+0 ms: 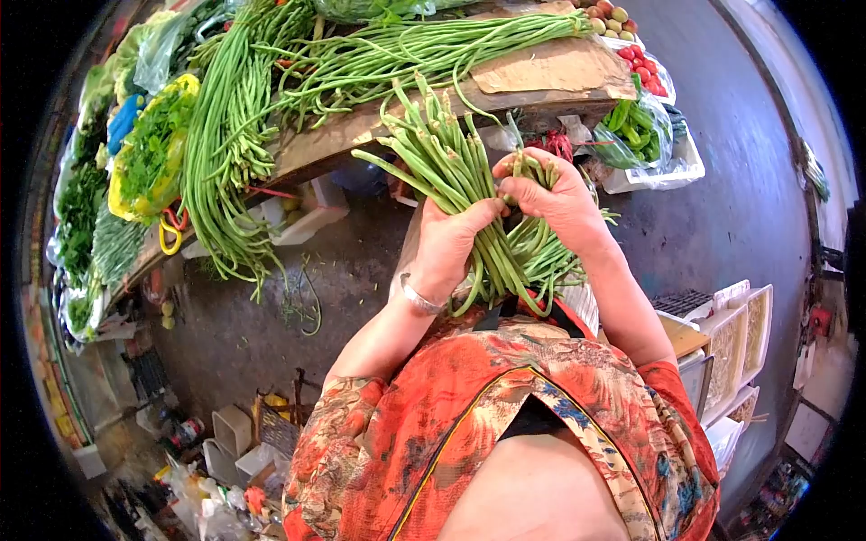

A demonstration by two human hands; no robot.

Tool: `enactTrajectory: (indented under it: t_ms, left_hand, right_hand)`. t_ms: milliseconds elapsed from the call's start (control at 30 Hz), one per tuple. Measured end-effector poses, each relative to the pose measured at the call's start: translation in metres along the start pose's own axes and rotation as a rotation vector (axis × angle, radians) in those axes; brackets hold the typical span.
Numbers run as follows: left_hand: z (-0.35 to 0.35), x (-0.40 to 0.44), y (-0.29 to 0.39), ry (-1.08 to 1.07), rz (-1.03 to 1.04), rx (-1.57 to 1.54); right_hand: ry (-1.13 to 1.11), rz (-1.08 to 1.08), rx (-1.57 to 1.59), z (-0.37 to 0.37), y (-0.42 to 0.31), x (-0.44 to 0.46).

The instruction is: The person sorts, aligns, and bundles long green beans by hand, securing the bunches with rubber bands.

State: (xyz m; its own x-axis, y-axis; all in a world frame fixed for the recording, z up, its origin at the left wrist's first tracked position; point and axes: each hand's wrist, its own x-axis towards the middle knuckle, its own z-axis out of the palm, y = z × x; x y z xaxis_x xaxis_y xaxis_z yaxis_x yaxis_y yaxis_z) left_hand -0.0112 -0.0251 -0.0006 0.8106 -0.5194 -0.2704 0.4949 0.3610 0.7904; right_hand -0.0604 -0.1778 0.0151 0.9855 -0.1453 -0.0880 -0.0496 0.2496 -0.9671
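Observation:
A thick bundle of long green beans [451, 167] is in front of my chest, its cut ends pointing up and away. My left hand [451, 239], with a bracelet on the wrist, wraps round the bundle from the left. To its right, my right hand [552, 194] pinches a few bean ends, close to my left thumb. More beans [546, 252] hang below my right hand toward my lap. Just beyond, a wooden table [577, 77] bears a long pile of beans [415, 54], and another heap [230, 135] drapes over its left edge.
Leafy greens in a yellow bag [158, 149] lie at the left. Green peppers [636, 126] in a white box and red tomatoes [642, 68] stand at the upper right. White crates [726, 352] are at my right, with plastic bags and bins [233, 431] on the floor at lower left.

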Motion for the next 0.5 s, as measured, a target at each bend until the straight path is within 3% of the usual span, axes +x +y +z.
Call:
enactTrajectory:
  t_ms: [167,233,300,367,433,500]
  left_hand:
    - [-0.005,0.0,-0.004,-0.02,0.037,0.076]
    - [-0.01,0.002,-0.003,-0.029,0.048,0.094]
    - [-0.013,0.001,0.0,-0.039,0.054,0.112]
    - [-0.013,0.0,0.004,-0.117,-0.012,0.121]
    - [-0.009,-0.001,0.004,-0.123,-0.029,0.156]
    - [-0.008,-0.002,0.001,-0.185,-0.039,0.099]
  right_hand:
    - [0.004,0.006,0.051,-0.004,0.008,0.0]
    - [0.19,-0.025,0.136,-0.007,0.007,0.001]
    - [0.211,-0.103,0.078,-0.026,0.013,0.006]
    - [0.228,-0.094,0.317,-0.02,-0.002,0.012]
    - [0.152,-0.133,0.429,-0.023,-0.003,0.017]
    - [0.083,-0.015,0.283,-0.021,-0.006,0.021]
